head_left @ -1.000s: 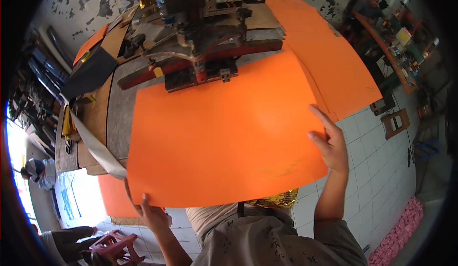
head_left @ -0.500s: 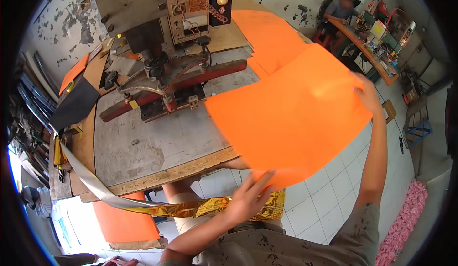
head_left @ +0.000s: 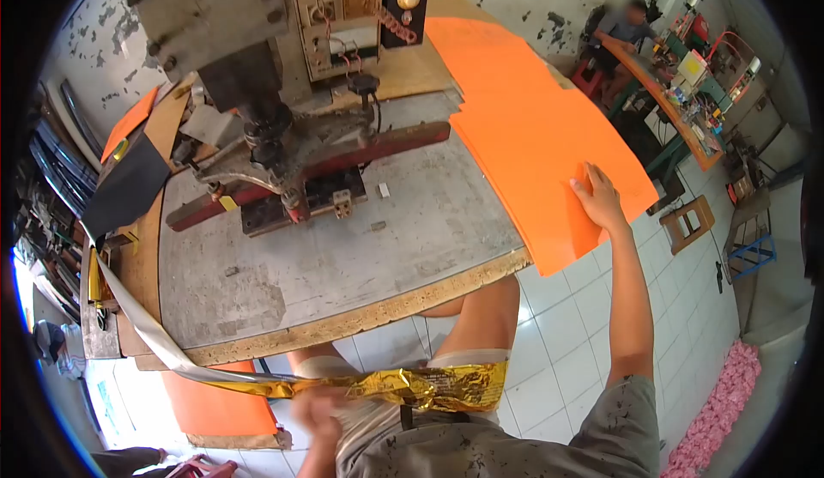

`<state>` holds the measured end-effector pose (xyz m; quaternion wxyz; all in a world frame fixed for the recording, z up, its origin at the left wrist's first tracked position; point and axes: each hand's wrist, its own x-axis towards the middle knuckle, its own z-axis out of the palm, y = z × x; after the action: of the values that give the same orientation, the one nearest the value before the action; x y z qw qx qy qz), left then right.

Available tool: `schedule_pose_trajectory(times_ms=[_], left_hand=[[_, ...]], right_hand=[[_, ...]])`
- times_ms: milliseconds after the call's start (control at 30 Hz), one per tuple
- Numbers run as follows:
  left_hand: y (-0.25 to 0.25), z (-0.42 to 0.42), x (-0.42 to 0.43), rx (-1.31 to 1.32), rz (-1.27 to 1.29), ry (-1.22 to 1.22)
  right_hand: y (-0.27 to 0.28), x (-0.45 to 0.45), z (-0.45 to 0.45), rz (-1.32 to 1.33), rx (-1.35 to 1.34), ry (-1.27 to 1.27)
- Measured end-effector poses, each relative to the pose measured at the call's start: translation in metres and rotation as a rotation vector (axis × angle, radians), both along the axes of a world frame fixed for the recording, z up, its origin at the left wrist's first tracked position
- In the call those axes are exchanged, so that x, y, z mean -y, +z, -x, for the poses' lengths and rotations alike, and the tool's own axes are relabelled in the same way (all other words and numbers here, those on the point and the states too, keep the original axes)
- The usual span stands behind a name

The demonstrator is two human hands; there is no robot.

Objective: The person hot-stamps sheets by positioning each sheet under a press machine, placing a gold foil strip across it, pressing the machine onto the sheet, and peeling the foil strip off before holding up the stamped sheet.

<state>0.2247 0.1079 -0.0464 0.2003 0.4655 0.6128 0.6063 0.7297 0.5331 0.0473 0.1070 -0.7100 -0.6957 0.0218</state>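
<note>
Bright orange sheets (head_left: 549, 143) lie stacked along the right side of the press table, their near end reaching past its edge. On top of them rests my right hand (head_left: 598, 199), flat with its fingers stretched out. Down by my lap, my left hand (head_left: 319, 414) is smeared by motion, just below a strip of gold foil (head_left: 429, 385) that crosses my thighs. Whether that hand touches the foil does not show. A heavy press (head_left: 292, 152) with a red crossbar stands over the grey metal tabletop (head_left: 343, 263).
A black sheet (head_left: 129, 188) lies at the table's left side. More orange sheets (head_left: 219, 396) sit low at the left. A wooden stool (head_left: 687, 223) and pink bundled material (head_left: 717, 414) are on the right. Another person (head_left: 622, 36) sits at a far workbench (head_left: 665, 92).
The orange sheet that both hands held raised now lies on the stack at the right. My left hand has let go and moved left and down; my right hand has moved left and lower.
</note>
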Motion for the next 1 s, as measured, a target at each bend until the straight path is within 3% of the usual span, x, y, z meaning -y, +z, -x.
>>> schedule_pose_trajectory(times_ms=[33,67,100,167,300,433,467,567,700,767,867,933,1000], left_hand=[[-0.017,0.027,0.024,-0.051,0.128,0.397],[-0.022,0.062,0.044,0.123,0.145,0.482],[-0.051,0.098,0.071,-0.084,0.242,0.723],[-0.076,0.141,0.114,-0.258,0.375,0.875],[-0.171,0.216,0.194,-0.463,0.685,0.808],[-0.226,0.224,0.187,-0.636,0.906,0.712],[-0.257,0.237,0.192,-0.628,0.863,0.673],[-0.26,0.23,0.18,-0.505,0.922,0.562],[-0.259,0.232,0.172,-0.567,0.886,0.65],[-0.248,0.23,0.17,-0.568,0.922,0.575],[-0.237,0.234,0.169,-0.552,0.937,0.45],[-0.251,0.241,0.176,-0.671,0.828,0.425],[-0.267,0.251,0.182,-0.658,0.942,0.452]], right_hand=[[-0.001,0.007,0.007,0.024,0.007,-0.034],[-0.003,0.008,0.012,0.038,0.01,-0.066],[-0.005,0.003,0.01,0.03,0.007,-0.062],[-0.006,-0.007,-0.002,0.02,0.004,-0.062],[-0.006,-0.013,-0.003,0.019,-0.015,-0.078],[-0.002,0.001,0.008,-0.064,0.028,-0.077],[-0.001,0.016,0.022,-0.129,0.031,-0.054],[0.007,0.09,0.096,-0.335,-0.117,0.185],[-0.007,0.194,0.185,-0.354,-0.136,0.536],[-0.025,0.227,0.218,-0.268,-0.199,0.552],[-0.053,0.242,0.24,-0.378,-0.187,0.484],[-0.055,0.239,0.239,-0.409,-0.194,0.481],[-0.049,0.239,0.243,-0.411,-0.211,0.472]])
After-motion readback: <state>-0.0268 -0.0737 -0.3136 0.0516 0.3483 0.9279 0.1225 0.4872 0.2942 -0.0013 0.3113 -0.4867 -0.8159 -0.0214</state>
